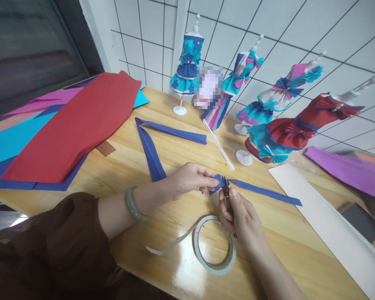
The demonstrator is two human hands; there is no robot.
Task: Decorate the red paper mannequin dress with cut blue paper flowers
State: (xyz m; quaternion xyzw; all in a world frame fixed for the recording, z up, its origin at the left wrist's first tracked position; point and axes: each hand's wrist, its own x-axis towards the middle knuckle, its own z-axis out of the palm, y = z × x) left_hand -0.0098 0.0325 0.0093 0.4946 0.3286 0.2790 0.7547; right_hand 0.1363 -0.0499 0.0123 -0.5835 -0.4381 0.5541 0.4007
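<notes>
From the head view, take the tape roll (196, 243) as your landmark. Just beyond it, your left hand (192, 179) has thumb and forefinger pinched together on a small blue piece (216, 183). Your right hand (242, 212), at the roll's far right edge, has its fingers wrapped around the dark scissors (226, 196), whose blades meet the right side of that blue piece. You appear to be in the middle of trimming it; whether the blades have closed through it, I cannot tell.

Beyond the roll and to its right, a blue strip (268, 192) runs off from near the blades; you can't be sure from here whether it joins the piece. A folded blue band (175, 132) lies farther beyond the roll, to its left, and a white strip (218, 143) lies straight beyond it. Past these stand four dress forms (186, 62).

The next snip, I judge, calls for a steady left pinch, your fingertips clear of the blade line, and small squeezes of the right hand, since the piece looks thin and soft.
</notes>
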